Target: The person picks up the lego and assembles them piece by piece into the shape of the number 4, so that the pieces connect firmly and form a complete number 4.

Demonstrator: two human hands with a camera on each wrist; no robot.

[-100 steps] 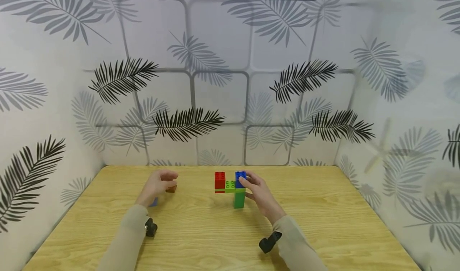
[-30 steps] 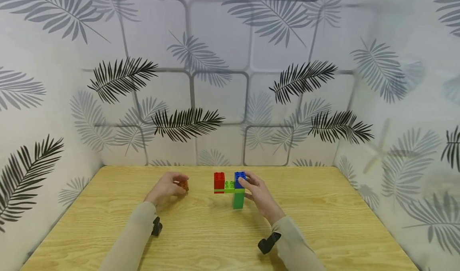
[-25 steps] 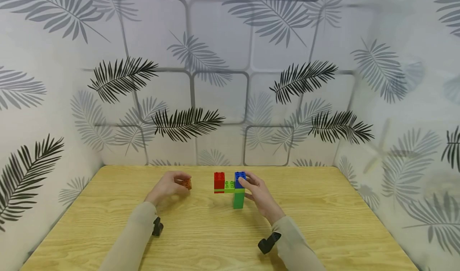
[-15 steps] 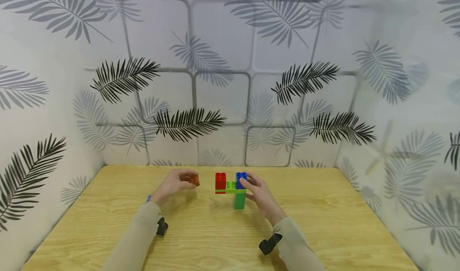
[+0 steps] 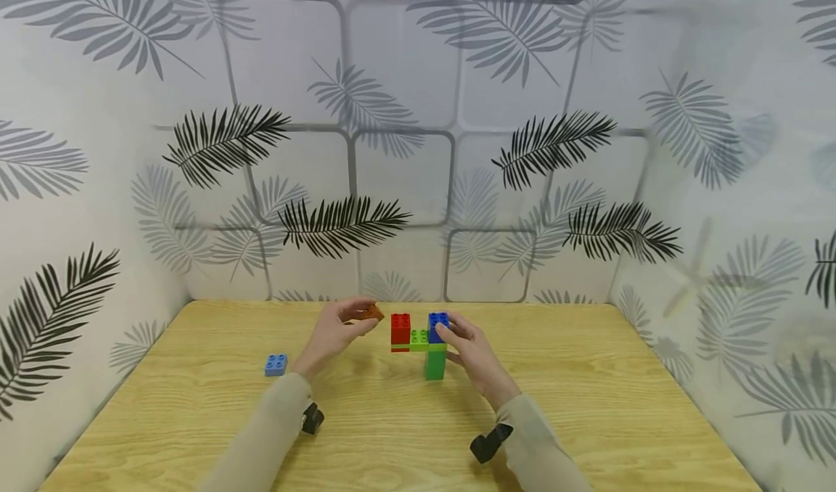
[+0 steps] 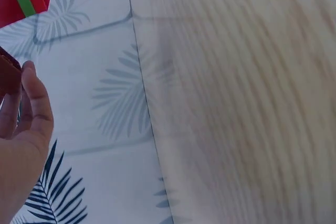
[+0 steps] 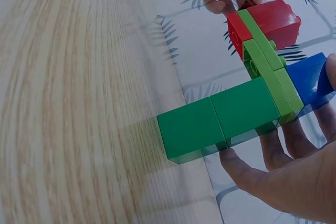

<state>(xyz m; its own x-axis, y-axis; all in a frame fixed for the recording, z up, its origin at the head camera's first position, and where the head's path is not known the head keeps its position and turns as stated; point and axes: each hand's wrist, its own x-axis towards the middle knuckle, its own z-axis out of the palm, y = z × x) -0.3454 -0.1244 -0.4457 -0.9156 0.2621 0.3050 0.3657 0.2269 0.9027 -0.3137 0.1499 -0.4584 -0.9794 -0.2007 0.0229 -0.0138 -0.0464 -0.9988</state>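
An orange-brown toy building brick [image 5: 372, 313] is pinched between the thumb and fingers of my left hand [image 5: 333, 337], a little left of the red brick [image 5: 400, 326]. My right hand [image 5: 478, 353] grips an assembly of bricks from its right side. In it, a lime-green bar [image 7: 266, 72] spans the middle, with a blue brick [image 5: 438, 327] on top at the right end and green bricks [image 7: 218, 112] stacked beneath. The red brick sits on the bar's left end, with a thinner red part below. Left of the left wrist, a light blue brick [image 5: 276, 365] lies on the table.
The wooden table [image 5: 366, 434] reaches back to a wall [image 5: 405, 180] patterned with leaves. Black wrist cameras are strapped to both sleeves, the left camera [image 5: 313, 418] and the right camera [image 5: 490, 443].
My left hand has taken the orange-brown brick, raised it and carried it right toward the assembly. The light blue brick has come into full view. My right hand has kept its hold, nearly still.
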